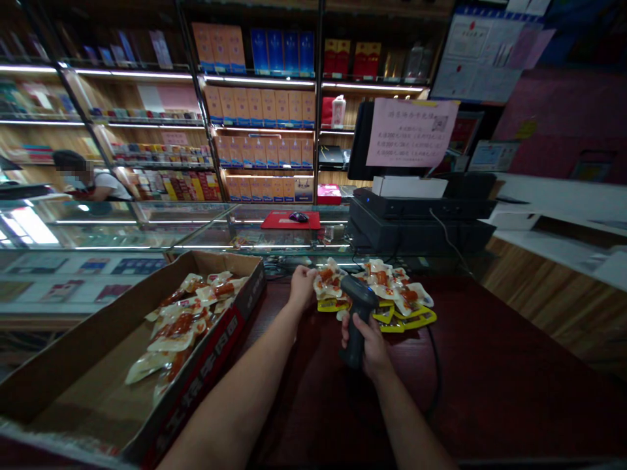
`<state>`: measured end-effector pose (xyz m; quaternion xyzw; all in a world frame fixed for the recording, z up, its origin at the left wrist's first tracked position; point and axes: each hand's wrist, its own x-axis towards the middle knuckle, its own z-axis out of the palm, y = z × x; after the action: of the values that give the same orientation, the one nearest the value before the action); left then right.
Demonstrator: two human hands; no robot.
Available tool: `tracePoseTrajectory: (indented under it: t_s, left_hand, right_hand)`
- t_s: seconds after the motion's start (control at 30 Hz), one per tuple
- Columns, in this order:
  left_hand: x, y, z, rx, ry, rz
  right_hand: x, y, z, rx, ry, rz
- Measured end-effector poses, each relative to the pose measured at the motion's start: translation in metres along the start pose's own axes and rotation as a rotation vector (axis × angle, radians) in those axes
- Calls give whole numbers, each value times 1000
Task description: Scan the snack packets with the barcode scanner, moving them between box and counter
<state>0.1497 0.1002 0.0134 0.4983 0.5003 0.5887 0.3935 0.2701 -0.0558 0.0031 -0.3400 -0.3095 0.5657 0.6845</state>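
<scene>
My right hand (368, 343) is wrapped round the handle of a dark barcode scanner (360, 297), whose head points away from me. At the left edge of a pile, my left hand (302, 286) grips a clear vacuum-sealed snack pack (329, 277) with reddish-brown food inside. More such sealed packs (386, 277) lie heaped to the right, on top of several yellow-edged packets (411, 318). The scanner hides part of the pile. To the left stands an open cardboard box (78, 385) with several similar food packs (181, 323) along its right side.
The pile rests on a dark red table (490, 378). Behind it are a glass counter (235, 219), a mouse (298, 217) on a red mat, and a monitor (362, 140) bearing a pink notice. The scanner's cable (437, 372) trails right. A person (93, 179) is at the far left.
</scene>
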Motion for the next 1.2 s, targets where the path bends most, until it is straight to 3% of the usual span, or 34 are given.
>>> tracePoseTrajectory:
  t_s: [0.17, 0.33, 0.43, 0.57, 0.77, 1.2]
  left_hand:
    - [-9, -6, -53, -408, 152, -88]
    - [-14, -23, -82, -366, 355, -55]
    - [-10, -33, -87, -288, 377, 4]
    - [-6, -37, -91, -238, 319, 53]
    - [-10, -26, -95, -74, 319, 157]
    - [-18, -16, -94, 38, 325, 218]
  right_hand:
    - [1, 4, -4, -81, -51, -2]
    - [-1, 12, 0, -207, -120, 48]
    - [-1, 16, 4, -276, -152, 99]
    - [-1, 18, 4, -319, -130, 116]
    - [-1, 18, 3, -341, -129, 99]
    - [-3, 19, 5, -352, -152, 106]
